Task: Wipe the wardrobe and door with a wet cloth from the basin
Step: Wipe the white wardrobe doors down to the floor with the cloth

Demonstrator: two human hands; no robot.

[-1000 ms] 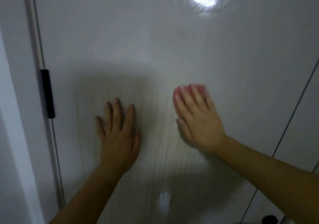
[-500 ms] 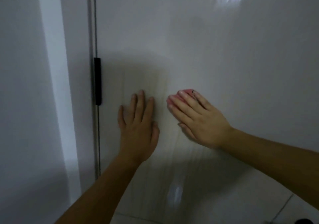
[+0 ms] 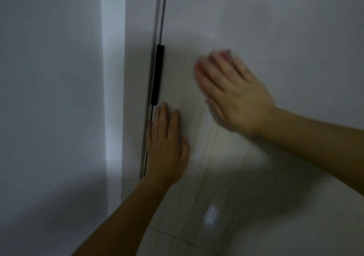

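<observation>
Two hands lie flat on the glossy white door panel (image 3: 275,29).

Left hand (image 3: 167,147): palm and fingers are pressed to the panel. Fingers are straight and close together, thumb out to the right. Grip is apart and holds nothing. The fingertips sit just below the lower end of the black handle (image 3: 157,74); can't tell if the middle fingertip touches it. The little-finger side runs along the panel's left edge, beside the dark vertical gap (image 3: 160,9).

Right hand (image 3: 234,96): it sits up and to the right of the left hand, not touching it. Fingers are straight, slightly spread, pointing up-left. The hand is blurred. Grip is apart, not curled, with the flat palm pressing the pink cloth (image 3: 223,53) onto the panel.

The cloth is mostly hidden under the right hand. Pink shows only past the fingertips, at the top and at the left side. It sits to the right of the handle, around mid-handle height, not touching it.

Panel surface:
- Faint vertical streaks (image 3: 206,147) run below the right hand and between the two hands.
- A small bright reflection (image 3: 211,215) sits lower down.
- A thin seam line (image 3: 173,236) crosses near the bottom.

Left of the gap is a narrow white strip (image 3: 114,58), then a grey wall (image 3: 49,78).
</observation>
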